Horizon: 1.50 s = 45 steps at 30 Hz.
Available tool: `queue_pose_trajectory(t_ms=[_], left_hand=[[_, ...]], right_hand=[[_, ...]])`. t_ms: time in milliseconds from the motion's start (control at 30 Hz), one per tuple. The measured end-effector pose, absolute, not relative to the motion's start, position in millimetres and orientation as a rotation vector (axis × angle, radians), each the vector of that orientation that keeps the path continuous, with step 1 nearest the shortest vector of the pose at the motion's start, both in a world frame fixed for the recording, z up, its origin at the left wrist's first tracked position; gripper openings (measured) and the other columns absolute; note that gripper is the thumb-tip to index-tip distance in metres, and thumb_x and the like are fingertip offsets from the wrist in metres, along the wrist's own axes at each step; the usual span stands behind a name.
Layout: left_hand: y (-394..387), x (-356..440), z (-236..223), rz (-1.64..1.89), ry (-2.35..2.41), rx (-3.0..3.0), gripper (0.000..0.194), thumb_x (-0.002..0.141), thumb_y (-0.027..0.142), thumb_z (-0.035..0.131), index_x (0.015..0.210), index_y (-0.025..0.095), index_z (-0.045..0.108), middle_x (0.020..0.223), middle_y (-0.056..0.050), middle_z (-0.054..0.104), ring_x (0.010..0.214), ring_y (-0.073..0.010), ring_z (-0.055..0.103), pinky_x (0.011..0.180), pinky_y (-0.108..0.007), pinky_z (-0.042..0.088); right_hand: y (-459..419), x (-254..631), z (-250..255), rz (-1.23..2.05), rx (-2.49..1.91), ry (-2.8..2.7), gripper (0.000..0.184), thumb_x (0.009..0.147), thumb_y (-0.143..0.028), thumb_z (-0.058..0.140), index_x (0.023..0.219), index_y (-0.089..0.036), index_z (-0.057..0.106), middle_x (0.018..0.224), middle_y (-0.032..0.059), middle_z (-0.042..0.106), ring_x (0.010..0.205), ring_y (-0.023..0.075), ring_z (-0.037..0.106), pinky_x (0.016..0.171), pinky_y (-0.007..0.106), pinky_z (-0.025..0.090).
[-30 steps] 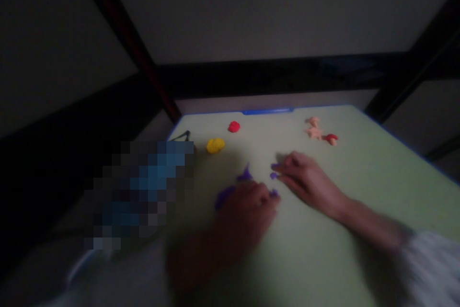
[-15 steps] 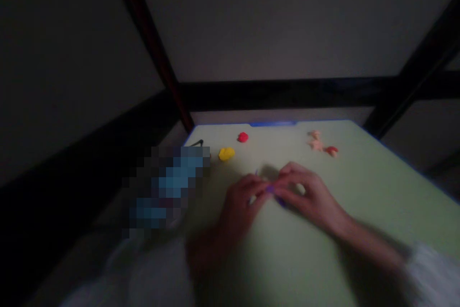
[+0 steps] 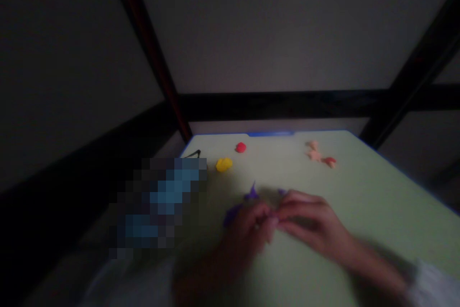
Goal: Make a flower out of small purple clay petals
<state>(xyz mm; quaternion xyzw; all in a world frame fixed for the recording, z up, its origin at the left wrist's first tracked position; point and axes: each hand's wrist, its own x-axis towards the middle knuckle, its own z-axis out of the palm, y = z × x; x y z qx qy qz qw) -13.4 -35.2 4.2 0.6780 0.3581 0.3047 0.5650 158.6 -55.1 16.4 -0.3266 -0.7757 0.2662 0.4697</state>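
Observation:
My left hand (image 3: 248, 230) and my right hand (image 3: 318, 218) meet low over the table, fingertips pinched together on a small purple piece of modelling clay (image 3: 273, 215). Most of that piece is hidden by the fingers. Just beyond the left hand stands a pointed purple clay bit (image 3: 253, 192). A larger purple clay lump (image 3: 232, 215) shows beside the left knuckles, partly covered by them. Behind the right fingertips lies another small purple bit (image 3: 282, 191). The picture is dim and blurred.
On the pale table (image 3: 305, 273) a yellow lump (image 3: 224, 164) and a red lump (image 3: 241, 147) lie back left. Pinkish star-like shapes (image 3: 314, 154) and a red-topped piece (image 3: 330, 161) are back right. A pixelated bluish area (image 3: 176, 187) covers the left edge.
Both hands have come lower in view and slightly nearer, still pinching together. The purple bits around them show more now. The whole view has shifted slightly.

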Motion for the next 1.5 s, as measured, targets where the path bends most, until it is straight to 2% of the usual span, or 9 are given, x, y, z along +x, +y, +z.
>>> queue_pose_trajectory(t_ms=[233,367,500,633,933,1067,1200,1367,1500], left_hand=[[-35,-13,-1,0.604,0.687,1.561,0.036,0.082,0.044,0.037,0.058,0.018,0.044,0.044,0.007,0.038,0.036,-0.0059,0.032,0.038,-0.020,0.024],[-31,-13,3,0.555,0.744,1.453,0.034,0.075,0.046,0.051,0.056,0.017,0.047,0.043,0.007,0.040,0.036,-0.0053,0.032,0.037,-0.020,0.022],[-28,-14,0,0.638,0.759,1.306,0.042,0.075,0.050,0.050,0.050,0.017,0.045,0.037,0.007,0.035,0.033,-0.0043,0.026,0.036,-0.021,0.017],[-29,-14,-2,0.727,0.674,1.125,0.049,0.076,0.050,0.051,0.043,0.018,0.037,0.033,0.008,0.028,0.032,-0.0035,0.022,0.037,-0.021,0.015],[-24,-15,-5,0.709,0.679,1.166,0.024,0.072,0.035,0.064,0.072,0.012,0.067,0.057,0.000,0.060,0.042,-0.0044,0.045,0.039,-0.017,0.031],[-22,-14,-6,0.715,0.713,1.183,0.015,0.061,0.025,0.071,0.068,0.012,0.069,0.054,-0.002,0.064,0.044,-0.0082,0.052,0.044,-0.020,0.040],[-22,-13,-3,0.656,0.748,1.160,0.019,0.053,0.027,0.075,0.056,0.012,0.063,0.043,0.001,0.059,0.035,-0.0073,0.048,0.036,-0.018,0.034],[-26,-14,-2,0.733,0.815,1.186,0.028,0.069,0.036,0.064,0.055,0.012,0.057,0.042,0.005,0.049,0.033,-0.0021,0.036,0.032,-0.014,0.024],[-27,-12,-3,0.791,0.747,1.159,0.023,0.079,0.033,0.056,0.072,0.012,0.062,0.057,0.004,0.053,0.036,-0.0014,0.037,0.032,-0.014,0.026]], right_hand=[[-54,159,12,0.756,-0.785,-1.817,0.006,0.075,-0.015,0.068,0.078,-0.019,0.071,0.069,0.0020,0.064,0.067,0.0106,0.059,0.060,0.021,0.045],[-55,156,11,0.738,-0.828,-1.788,0.004,0.073,-0.017,0.069,0.075,-0.019,0.072,0.063,0.0002,0.060,0.060,0.0096,0.055,0.055,0.020,0.042],[-50,161,14,0.872,-0.948,-1.482,0.013,0.067,-0.021,0.074,0.080,-0.022,0.072,0.060,-0.0026,0.057,0.055,0.0081,0.051,0.051,0.019,0.040],[-40,172,14,0.916,-1.122,-1.070,0.010,0.070,-0.029,0.071,0.067,-0.020,0.069,0.056,-0.0031,0.056,0.051,0.0067,0.046,0.049,0.018,0.036],[-43,161,8,1.051,-1.148,-0.999,0.020,0.065,-0.035,0.073,0.067,-0.015,0.068,0.056,-0.0015,0.058,0.050,0.0071,0.044,0.047,0.019,0.033],[-46,156,7,1.099,-1.165,-1.066,0.024,0.065,-0.038,0.072,0.067,-0.015,0.067,0.054,-0.0020,0.055,0.049,0.0074,0.041,0.046,0.020,0.031],[-49,153,3,1.124,-1.145,-1.172,0.026,0.070,-0.040,0.069,0.065,-0.015,0.066,0.050,-0.0032,0.048,0.046,0.0072,0.036,0.043,0.020,0.028],[-56,149,3,1.122,-0.951,-1.404,0.014,0.073,-0.030,0.068,0.083,-0.019,0.070,0.063,-0.0011,0.053,0.058,0.0102,0.047,0.053,0.023,0.038],[-56,150,5,1.123,-0.928,-1.416,0.014,0.076,-0.027,0.066,0.087,-0.020,0.069,0.068,0.0000,0.055,0.061,0.0106,0.049,0.056,0.023,0.040]])
